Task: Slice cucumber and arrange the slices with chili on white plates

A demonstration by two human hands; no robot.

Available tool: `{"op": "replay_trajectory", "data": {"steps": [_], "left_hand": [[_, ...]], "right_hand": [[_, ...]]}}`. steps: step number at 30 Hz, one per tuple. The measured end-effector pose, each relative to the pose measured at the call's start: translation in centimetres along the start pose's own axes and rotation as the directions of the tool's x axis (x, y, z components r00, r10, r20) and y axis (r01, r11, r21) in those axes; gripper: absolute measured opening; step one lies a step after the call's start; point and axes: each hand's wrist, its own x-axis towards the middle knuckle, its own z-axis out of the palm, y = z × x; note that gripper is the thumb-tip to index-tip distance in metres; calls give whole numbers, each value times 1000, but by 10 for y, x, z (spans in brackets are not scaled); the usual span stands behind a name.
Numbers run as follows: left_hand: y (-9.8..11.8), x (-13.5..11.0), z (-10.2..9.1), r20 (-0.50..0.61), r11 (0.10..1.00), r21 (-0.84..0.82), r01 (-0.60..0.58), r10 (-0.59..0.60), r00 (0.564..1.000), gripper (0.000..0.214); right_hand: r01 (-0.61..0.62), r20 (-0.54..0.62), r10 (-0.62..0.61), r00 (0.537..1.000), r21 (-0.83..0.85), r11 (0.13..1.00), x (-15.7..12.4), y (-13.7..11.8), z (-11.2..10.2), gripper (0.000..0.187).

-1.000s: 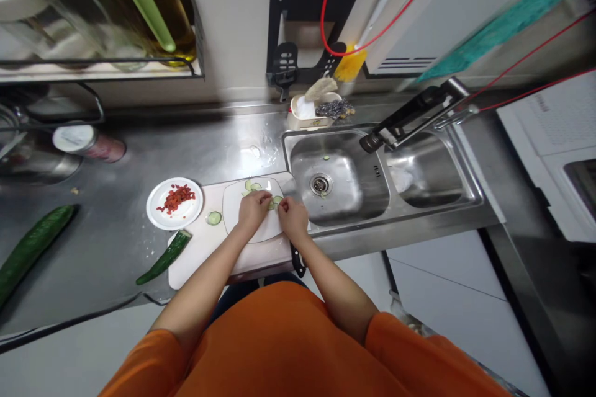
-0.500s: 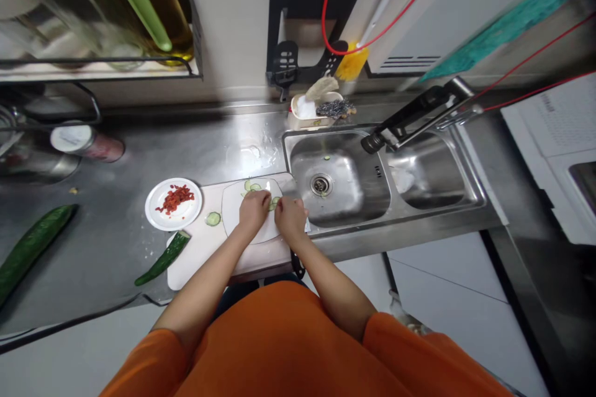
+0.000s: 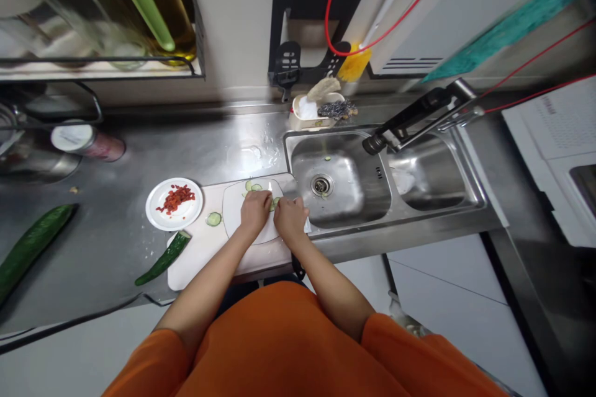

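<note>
Both hands work over a white plate point(image 3: 246, 228) that lies on a pale cutting board point(image 3: 195, 263). My left hand point(image 3: 255, 211) is closed in a pinch near the plate's middle; whatever its fingertips hold is hidden. Close beside it, my right hand point(image 3: 290, 218) is closed too, its fingertips at thin cucumber slices point(image 3: 274, 203) between the hands. More cucumber slices point(image 3: 252, 186) lie at the plate's far edge. A single round cucumber slice point(image 3: 213, 219) rests on the board left of the plate. A black knife handle point(image 3: 298, 268) shows under my right wrist.
A small white dish of chopped red pieces point(image 3: 174, 203) stands left of the board. A cut cucumber point(image 3: 164, 258) overlaps the board's left edge, and a whole cucumber point(image 3: 32, 248) lies farther left. The double sink point(image 3: 344, 177) with its black faucet point(image 3: 405, 121) is on the right.
Almost nothing differs. The view has shifted very slightly, and both hands stay closed over the plate, with only small finger movement.
</note>
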Motion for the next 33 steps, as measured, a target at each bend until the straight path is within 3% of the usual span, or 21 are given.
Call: {"op": "replay_trajectory", "data": {"steps": [10, 16, 21, 25, 33], "left_hand": [[1, -2, -1, -25, 1000, -15, 20, -20, 999, 26], [-6, -25, -32, -169, 999, -16, 41, -43, 985, 27], [-45, -68, -66, -281, 973, 50, 227, -204, 938, 29], [-70, -93, -76, -285, 912, 144, 385, -334, 898, 33], [-70, -94, -72, -227, 840, 214, 498, -453, 862, 36]], "right_hand": [[19, -30, -18, 999, 29, 999, -7, 4, -5, 22], [6, -55, -1, 998, 98, 995, -24, 21, -8, 20], [71, -54, -65, 996, 105, 992, -44, 28, -2, 16], [132, -21, -130, 991, 95, 987, -56, 21, 6, 17], [203, 28, -204, 978, 50, 978, -63, 8, 16, 18]]}}
